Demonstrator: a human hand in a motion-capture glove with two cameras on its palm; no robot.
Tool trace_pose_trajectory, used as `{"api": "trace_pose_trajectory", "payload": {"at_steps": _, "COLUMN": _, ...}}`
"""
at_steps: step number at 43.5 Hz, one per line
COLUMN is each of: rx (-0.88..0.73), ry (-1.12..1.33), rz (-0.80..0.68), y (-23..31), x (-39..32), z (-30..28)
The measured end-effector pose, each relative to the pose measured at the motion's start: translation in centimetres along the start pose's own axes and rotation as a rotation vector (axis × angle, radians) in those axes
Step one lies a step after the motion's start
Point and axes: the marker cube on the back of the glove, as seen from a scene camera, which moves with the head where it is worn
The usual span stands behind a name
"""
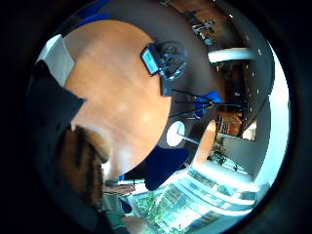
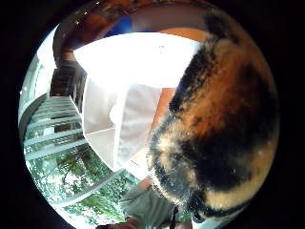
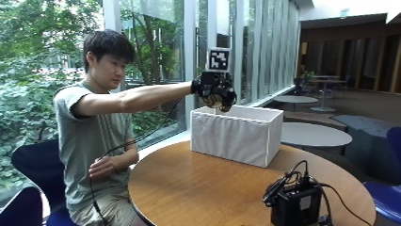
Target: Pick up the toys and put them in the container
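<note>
A person sits at a round wooden table [image 3: 206, 188] with the right arm stretched out. The gloved right hand [image 3: 213, 89] is raised above the near left corner of a white fabric container [image 3: 238, 134] and grips a furry orange-and-black striped toy [image 3: 214, 100]. That toy [image 2: 219, 119] fills much of the thumb side palm view, with the white container [image 2: 128, 95] behind it. In the little finger side palm view the toy's fur [image 1: 85, 161] shows at the edge, above the tabletop [image 1: 117, 97]. The container's inside is hidden.
A black device with cables [image 3: 294, 202] stands at the table's near right edge; it is also the black device [image 1: 163, 61] in the little finger side view. The person's bare left hand [image 3: 103, 167] rests in the lap. Blue chairs and other tables stand around.
</note>
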Motion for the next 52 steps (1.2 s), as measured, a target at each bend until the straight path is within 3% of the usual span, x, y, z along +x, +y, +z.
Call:
{"api": "trace_pose_trajectory", "payload": {"at_steps": 7, "rx": 0.11, "ry": 0.032, "rz": 0.024, "y": 0.2, "x": -1.6, "z": -4.9}}
{"api": "trace_pose_trajectory", "payload": {"at_steps": 19, "rx": 0.201, "ry": -0.033, "rz": -0.126, "y": -1.3, "x": -11.5, "z": -8.7}}
{"api": "trace_pose_trajectory", "payload": {"at_steps": 23, "rx": 0.2, "ry": 0.0, "rz": -0.235, "y": -2.2, "x": -15.9, "z": -8.6}}
{"api": "trace_pose_trajectory", "payload": {"at_steps": 27, "rx": 0.191, "ry": -0.034, "rz": -0.162, "y": -3.3, "x": -19.8, "z": -9.0}}
{"api": "trace_pose_trajectory", "payload": {"at_steps": 32, "rx": 0.2, "ry": 0.028, "rz": -0.301, "y": -3.6, "x": -22.7, "z": -9.2}}
{"api": "trace_pose_trajectory", "payload": {"at_steps": 38, "rx": 0.187, "ry": -0.064, "rz": -0.07, "y": -5.2, "x": -26.5, "z": -9.3}}
{"api": "trace_pose_trajectory", "payload": {"at_steps": 42, "rx": 0.202, "ry": 0.045, "rz": -0.294, "y": -4.9, "x": -27.2, "z": -8.2}}
{"api": "trace_pose_trajectory", "payload": {"at_steps": 52, "rx": 0.051, "ry": 0.105, "rz": -0.327, "y": -5.5, "x": -29.8, "z": -6.4}}
